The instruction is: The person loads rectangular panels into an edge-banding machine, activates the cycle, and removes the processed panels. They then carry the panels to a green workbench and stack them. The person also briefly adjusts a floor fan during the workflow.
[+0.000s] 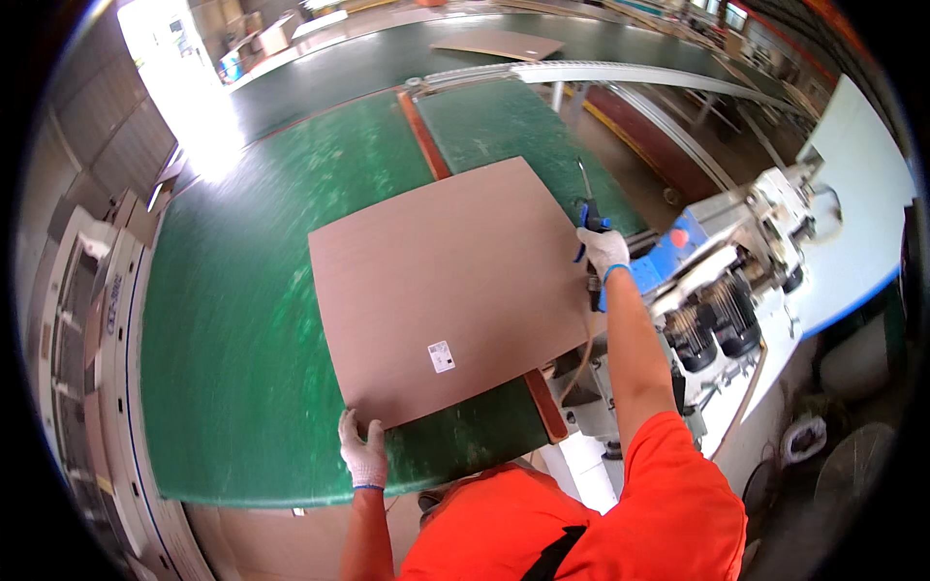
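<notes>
So we've got a big flat brown board [450, 290] lying on the green tabletop [242, 368], near the right edge, right beside a machine [736, 281] with motors and a blue housing. There's a small white sticker [442, 355] on the board near our side

Our left hand [362, 453], in a white glove, is pressed on the near left corner of the board, fingers spread flat on it rather than wrapped around anything. Our right hand [604, 250], gloved too, is closed around a blue-handled air gun [587, 208] with a thin nozzle pointing away from us, held over the board's right edge. The two hands are well apart, one at each side of the board

Handling-wise, we'd guess this board is stiff and thin, probably light for its size but awkward because it's so wide. The face looks smooth, so it likely slides easily on that green surface, and the gloves should help with grip. We'd take it by opposite edges or corners, not one-handed, since corners on panels like this chip easily

More boards lie further back on the floor [499, 44]
</notes>
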The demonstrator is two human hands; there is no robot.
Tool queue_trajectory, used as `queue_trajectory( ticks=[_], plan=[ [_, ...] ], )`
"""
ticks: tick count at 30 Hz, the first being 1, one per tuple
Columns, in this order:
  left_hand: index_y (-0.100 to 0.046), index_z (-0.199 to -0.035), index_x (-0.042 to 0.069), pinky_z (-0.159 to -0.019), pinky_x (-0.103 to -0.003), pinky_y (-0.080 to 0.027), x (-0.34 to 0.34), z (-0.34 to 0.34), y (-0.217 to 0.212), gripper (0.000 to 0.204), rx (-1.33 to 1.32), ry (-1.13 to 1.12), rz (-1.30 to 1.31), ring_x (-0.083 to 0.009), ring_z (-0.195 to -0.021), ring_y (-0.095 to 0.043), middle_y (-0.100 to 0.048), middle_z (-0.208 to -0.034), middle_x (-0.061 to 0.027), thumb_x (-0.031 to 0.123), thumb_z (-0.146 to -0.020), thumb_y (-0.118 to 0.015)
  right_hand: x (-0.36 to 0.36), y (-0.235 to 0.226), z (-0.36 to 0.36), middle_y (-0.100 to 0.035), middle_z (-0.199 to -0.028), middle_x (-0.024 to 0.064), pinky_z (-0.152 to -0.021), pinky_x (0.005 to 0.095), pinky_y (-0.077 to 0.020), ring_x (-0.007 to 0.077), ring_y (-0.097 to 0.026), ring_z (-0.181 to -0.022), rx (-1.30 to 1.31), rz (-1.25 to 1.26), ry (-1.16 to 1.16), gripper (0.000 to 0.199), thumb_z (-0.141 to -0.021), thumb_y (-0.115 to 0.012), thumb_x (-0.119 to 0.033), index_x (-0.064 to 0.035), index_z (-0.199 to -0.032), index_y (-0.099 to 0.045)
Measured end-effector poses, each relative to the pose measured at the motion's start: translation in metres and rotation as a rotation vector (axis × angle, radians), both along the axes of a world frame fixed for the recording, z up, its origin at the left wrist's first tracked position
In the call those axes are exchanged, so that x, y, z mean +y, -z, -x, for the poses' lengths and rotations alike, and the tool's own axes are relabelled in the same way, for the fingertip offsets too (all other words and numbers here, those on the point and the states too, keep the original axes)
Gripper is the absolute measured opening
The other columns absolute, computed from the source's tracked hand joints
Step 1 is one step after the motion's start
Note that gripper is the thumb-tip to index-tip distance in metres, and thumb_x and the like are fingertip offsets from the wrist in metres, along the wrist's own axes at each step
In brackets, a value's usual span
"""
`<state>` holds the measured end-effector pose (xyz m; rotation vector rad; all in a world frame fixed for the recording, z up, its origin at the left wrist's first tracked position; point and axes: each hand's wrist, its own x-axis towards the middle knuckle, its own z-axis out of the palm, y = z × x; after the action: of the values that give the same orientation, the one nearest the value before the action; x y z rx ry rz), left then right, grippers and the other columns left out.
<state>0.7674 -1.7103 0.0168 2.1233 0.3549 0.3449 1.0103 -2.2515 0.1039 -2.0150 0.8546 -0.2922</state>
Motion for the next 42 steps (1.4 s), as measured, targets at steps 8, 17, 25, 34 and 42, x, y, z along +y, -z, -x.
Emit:
queue_trajectory(
  ticks=[8, 17, 25, 34, 42],
  plan=[
    [-0.066, -0.124, -0.010, -0.089, -0.038, -0.055, 0.054, -0.018, -0.021, 0.052, 0.138, -0.314, -0.120, -0.0265, -0.092, -0.068, -0.070, -0.108, -0.0189, 0.026, -0.088, -0.078, 0.054, 0.079, -0.015, -0.076, -0.099, 0.0274, -0.086, 0.0451, -0.0548, 0.0400, -0.074, -0.099, 0.074, -0.016, -0.109, 0.059, -0.079, -0.078, -0.048, 0.0063, -0.101, -0.076],
    [-0.055, -0.139, -0.010, -0.108, -0.043, -0.048, 0.212, -0.045, 0.027, 0.064, -0.027, -0.390, -0.090, -0.0342, -0.126, -0.060, -0.060, -0.139, -0.0258, 0.027, -0.092, -0.077, 0.228, 0.033, 0.093, -0.071, -0.079, 0.0105, -0.069, 0.0383, -0.0531, 0.0254, -0.068, -0.075, -0.102, -0.383, -0.549, 0.041, -0.082, -0.077, -0.041, -0.0020, -0.095, -0.076],
    [-0.056, -0.139, -0.008, -0.117, -0.049, -0.040, 0.107, 0.044, -0.015, 0.053, -0.043, -0.177, -0.280, -0.0415, -0.138, -0.051, -0.051, -0.149, -0.0269, 0.019, -0.096, -0.070, 0.381, -0.054, 0.200, -0.067, -0.071, 0.0043, -0.044, 0.0273, -0.0426, 0.0118, -0.058, -0.050, 0.549, -0.969, -1.242, 0.022, -0.091, -0.068, -0.027, -0.0062, -0.086, -0.066],
    [-0.057, -0.135, -0.006, -0.114, -0.043, -0.044, 0.169, 0.257, 0.062, 0.050, 0.099, -0.606, -0.092, -0.0325, -0.130, -0.058, -0.055, -0.144, -0.0213, -0.002, -0.087, -0.070, 0.502, 0.052, 0.245, -0.072, -0.089, 0.0052, -0.054, 0.0279, -0.0493, 0.0126, -0.067, -0.070, 0.649, -0.993, -1.131, 0.019, -0.098, -0.069, -0.021, -0.0031, -0.103, -0.068],
    [-0.057, -0.135, -0.009, -0.100, -0.035, -0.052, 0.257, 0.467, 0.030, 0.048, -0.020, -1.075, 0.557, -0.0242, -0.114, -0.066, -0.069, -0.123, -0.0176, 0.011, -0.094, -0.072, 0.726, 0.064, 0.422, -0.074, -0.090, 0.0038, -0.056, 0.0246, -0.0478, 0.0097, -0.066, -0.073, 0.881, -0.802, -1.736, 0.019, -0.094, -0.075, -0.023, -0.0040, -0.099, -0.073]
  ],
)
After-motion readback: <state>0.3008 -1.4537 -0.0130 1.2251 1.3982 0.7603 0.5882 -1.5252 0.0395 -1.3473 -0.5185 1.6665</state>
